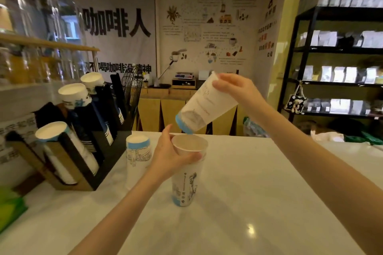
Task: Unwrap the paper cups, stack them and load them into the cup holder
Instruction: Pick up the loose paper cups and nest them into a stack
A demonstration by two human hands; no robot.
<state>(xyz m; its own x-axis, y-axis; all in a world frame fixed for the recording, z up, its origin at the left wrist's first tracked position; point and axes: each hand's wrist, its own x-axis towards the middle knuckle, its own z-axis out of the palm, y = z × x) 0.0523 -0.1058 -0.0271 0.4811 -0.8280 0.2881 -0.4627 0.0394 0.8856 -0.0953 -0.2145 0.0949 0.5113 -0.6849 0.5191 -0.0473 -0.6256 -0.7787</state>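
Observation:
My left hand (169,156) grips the rim of an upright stack of white paper cups (186,184) standing on the counter, mouth up. Above it my right hand (234,89) holds a second white cup stack with a blue base band (205,105), tilted, its base just touching the mouth of the lower stack. Another upside-down cup stack (137,159) stands to the left of my left hand. The black and wood cup holder (89,151) sits at the left with several cup stacks slanting out of its slots.
The white counter (259,203) stretches forward and right. A green packet (10,207) lies at the left edge. Glass jars on a wooden shelf (41,42) stand above the holder. A black shelving rack (339,58) with bags fills the far right.

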